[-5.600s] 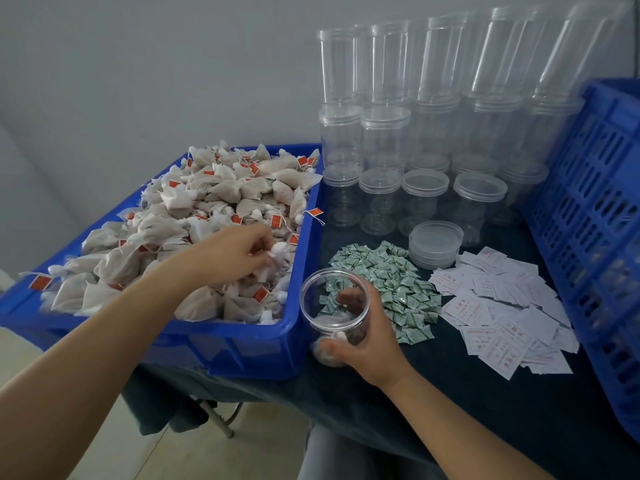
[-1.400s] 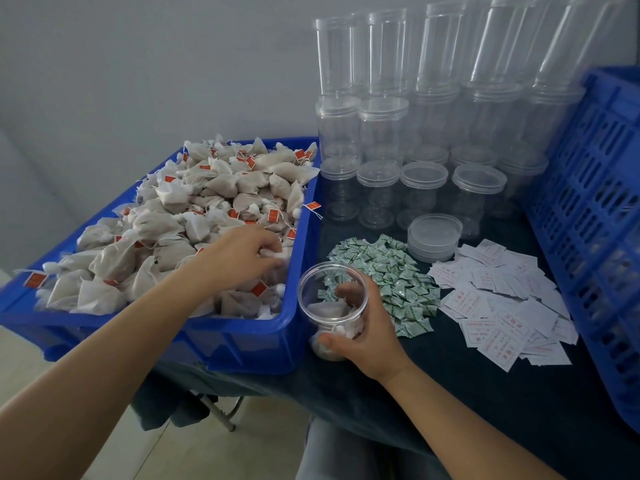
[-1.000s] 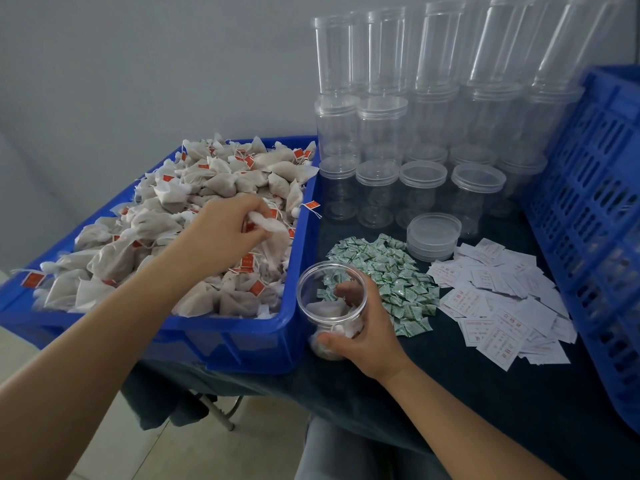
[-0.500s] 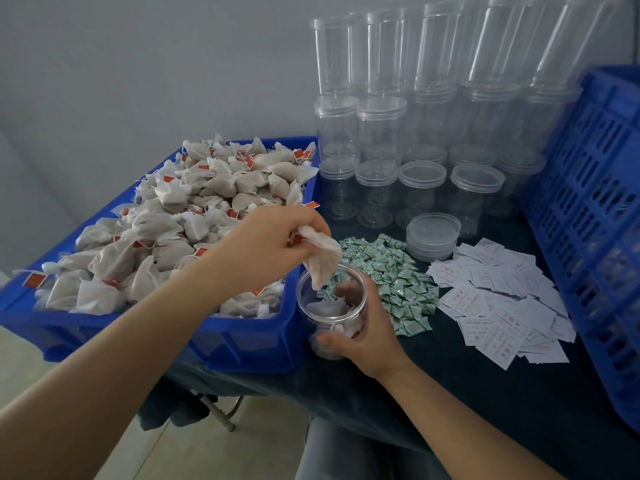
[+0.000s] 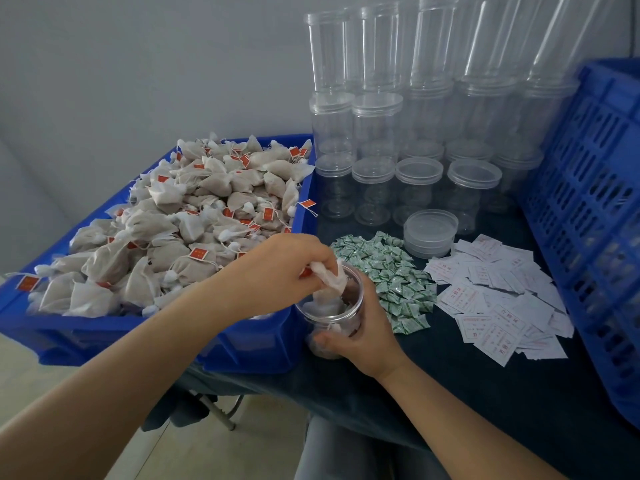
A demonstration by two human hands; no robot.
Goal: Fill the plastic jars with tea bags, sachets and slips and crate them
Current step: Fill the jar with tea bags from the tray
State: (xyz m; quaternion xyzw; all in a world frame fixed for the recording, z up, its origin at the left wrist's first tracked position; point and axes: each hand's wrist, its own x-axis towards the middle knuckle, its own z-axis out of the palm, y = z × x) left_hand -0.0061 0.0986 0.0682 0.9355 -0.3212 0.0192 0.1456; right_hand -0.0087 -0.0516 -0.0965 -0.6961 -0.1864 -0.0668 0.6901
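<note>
Blue bin point(image 5: 242, 344) of tea bags sits behind and left of the left hand point(image 5: 277, 271). That hand was digging in the bin a second ago — now it's over the jar point(image 5: 332, 323), fingers pinched on one tea bag point(image 5: 329, 278) going through the mouth. Right hand point(image 5: 360, 334) is wrapped around the jar, steadying it. Another bag in, more probably needed. Just past the right hand: green sachets point(image 5: 391, 275), then paper slips point(image 5: 495, 299) — untouched so far.

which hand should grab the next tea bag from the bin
Left. The left hand hovers at the jar mouth, pushing in a tea bag, right beside the bin. The right hand is busy gripping the jar.
</note>
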